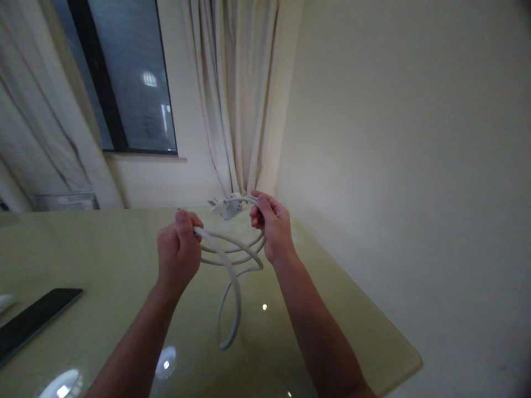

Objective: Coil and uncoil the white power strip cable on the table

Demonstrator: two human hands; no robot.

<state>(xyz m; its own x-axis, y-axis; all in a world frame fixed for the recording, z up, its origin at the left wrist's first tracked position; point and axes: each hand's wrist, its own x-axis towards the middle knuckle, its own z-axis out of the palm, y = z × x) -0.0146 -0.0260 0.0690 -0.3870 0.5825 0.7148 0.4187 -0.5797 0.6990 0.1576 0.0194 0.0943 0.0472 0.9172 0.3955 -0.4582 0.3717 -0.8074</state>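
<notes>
A white power cable hangs in loose loops between my two hands above the table. My left hand is closed in a fist around one side of the loops, thumb on top. On the other side, my right hand pinches the cable between thumb and fingers. Just beyond the right hand is a white plug with metal prongs pointing left, at the cable's end. One loop droops lower than the others, below the hands. The cable's other end cannot be made out.
A glossy pale table spreads beneath, its right edge along a bare wall. At the left lies a dark flat device beside a partly visible white object. Curtains and a window stand behind the table.
</notes>
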